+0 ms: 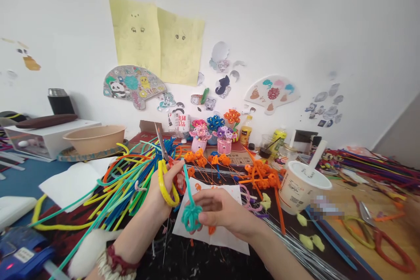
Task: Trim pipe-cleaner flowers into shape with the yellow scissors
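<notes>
My right hand (226,212) pinches a teal pipe-cleaner flower (190,218) with looped petals, held low over a white paper sheet (234,227). A straight teal stem rises from the flower to the fingertips of my left hand (155,194), closed on its upper end. Scissors (160,143) with a yellow handle loop also rest in my left hand, blades pointing up and away from the stem. Part of their orange-red handle shows behind my fingers. Left of that hand spreads a bundle of green, yellow and blue pipe cleaners (124,183).
Orange pipe-cleaner flowers (198,156) on wire stems lie behind my hands. A paper cup (297,188) and a second pair of scissors (365,213) are on the right. At left are a blue glue gun (28,251) and a tan bowl (95,140). Small flower pots (225,145) stand near the wall.
</notes>
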{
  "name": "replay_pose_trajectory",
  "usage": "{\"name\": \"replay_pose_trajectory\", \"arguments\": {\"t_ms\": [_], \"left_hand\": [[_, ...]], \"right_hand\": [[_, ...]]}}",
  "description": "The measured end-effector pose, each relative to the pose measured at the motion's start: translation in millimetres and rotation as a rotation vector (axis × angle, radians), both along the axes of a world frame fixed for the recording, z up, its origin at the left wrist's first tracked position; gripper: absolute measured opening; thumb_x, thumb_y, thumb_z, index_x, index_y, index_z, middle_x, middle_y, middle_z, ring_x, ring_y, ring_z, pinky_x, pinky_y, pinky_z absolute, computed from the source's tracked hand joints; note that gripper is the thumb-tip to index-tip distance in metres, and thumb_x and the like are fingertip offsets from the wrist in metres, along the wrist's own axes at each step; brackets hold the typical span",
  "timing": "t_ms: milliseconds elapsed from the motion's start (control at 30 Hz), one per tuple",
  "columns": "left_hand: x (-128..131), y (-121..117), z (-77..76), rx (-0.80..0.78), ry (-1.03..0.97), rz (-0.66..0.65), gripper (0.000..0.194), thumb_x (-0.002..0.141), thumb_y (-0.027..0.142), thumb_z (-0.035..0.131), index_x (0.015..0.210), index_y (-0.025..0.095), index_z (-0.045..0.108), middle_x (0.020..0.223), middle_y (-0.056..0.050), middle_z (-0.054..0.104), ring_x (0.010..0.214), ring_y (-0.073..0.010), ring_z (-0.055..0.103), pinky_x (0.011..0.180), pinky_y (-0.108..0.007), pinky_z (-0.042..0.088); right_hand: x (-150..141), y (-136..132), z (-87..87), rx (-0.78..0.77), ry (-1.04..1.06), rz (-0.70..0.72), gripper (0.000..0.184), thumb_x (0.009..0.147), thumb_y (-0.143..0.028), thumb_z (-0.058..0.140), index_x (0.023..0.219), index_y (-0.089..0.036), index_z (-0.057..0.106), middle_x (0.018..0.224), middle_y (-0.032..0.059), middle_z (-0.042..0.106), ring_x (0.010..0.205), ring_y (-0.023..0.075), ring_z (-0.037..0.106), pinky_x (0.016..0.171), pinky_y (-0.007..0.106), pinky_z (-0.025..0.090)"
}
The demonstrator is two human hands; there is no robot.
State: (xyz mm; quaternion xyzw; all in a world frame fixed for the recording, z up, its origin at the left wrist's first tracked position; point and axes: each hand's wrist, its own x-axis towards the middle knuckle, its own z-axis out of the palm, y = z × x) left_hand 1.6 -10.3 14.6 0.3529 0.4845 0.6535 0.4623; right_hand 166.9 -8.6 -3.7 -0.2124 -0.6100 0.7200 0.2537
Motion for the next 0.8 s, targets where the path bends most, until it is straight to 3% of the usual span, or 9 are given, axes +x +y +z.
{"name": "replay_pose_trajectory", "arguments": {"t_ms": [167,333,433,567,800], "left_hand": [[-3,2,-1.5,-0.024,0.246,-0.012,0.042,0.074,0.062,0.053,0.069,0.02,0.053,0.045,0.009,0.041,0.035,-0.0078,0.032,0.038,-0.023,0.026],[-2,2,-1.2,0.074,0.513,-0.004,0.034,0.064,0.051,0.069,0.066,0.022,0.052,0.06,0.004,0.054,0.058,-0.0142,0.048,0.055,-0.024,0.032],[2,-4,-2.1,0.064,0.772,-0.006,0.029,0.066,0.048,0.068,0.064,0.024,0.051,0.058,0.003,0.055,0.054,-0.016,0.047,0.054,-0.025,0.027],[9,-10,-1.5,0.012,1.107,-0.073,0.027,0.075,0.05,0.057,0.071,0.024,0.052,0.066,-0.002,0.061,0.059,-0.0212,0.054,0.055,-0.026,0.026],[14,-14,3.8,-0.022,1.262,-0.097,0.027,0.079,0.05,0.051,0.077,0.023,0.051,0.075,-0.006,0.065,0.066,-0.0246,0.058,0.058,-0.026,0.026]], "right_hand": [[-1,6,-1.1,0.085,0.101,-0.29,0.041,0.061,-0.037,0.083,0.092,-0.02,0.063,0.091,0.0049,0.067,0.09,0.0201,0.064,0.083,0.034,0.051],[4,19,2.5,0.244,0.177,-0.617,0.042,0.062,-0.04,0.08,0.091,-0.021,0.056,0.091,0.0053,0.068,0.089,0.0214,0.066,0.084,0.035,0.052],[9,25,3.6,0.346,0.167,-0.755,0.043,0.066,-0.039,0.077,0.098,-0.021,0.054,0.092,0.0065,0.069,0.088,0.0219,0.067,0.082,0.034,0.053],[12,27,5.1,0.529,0.079,-0.839,0.031,0.074,-0.036,0.07,0.098,-0.02,0.059,0.096,0.0077,0.07,0.091,0.0226,0.066,0.082,0.034,0.053],[14,25,3.0,0.71,-0.075,-0.826,0.023,0.078,-0.033,0.067,0.096,-0.019,0.066,0.089,0.0059,0.071,0.08,0.0218,0.066,0.077,0.033,0.053]]}}
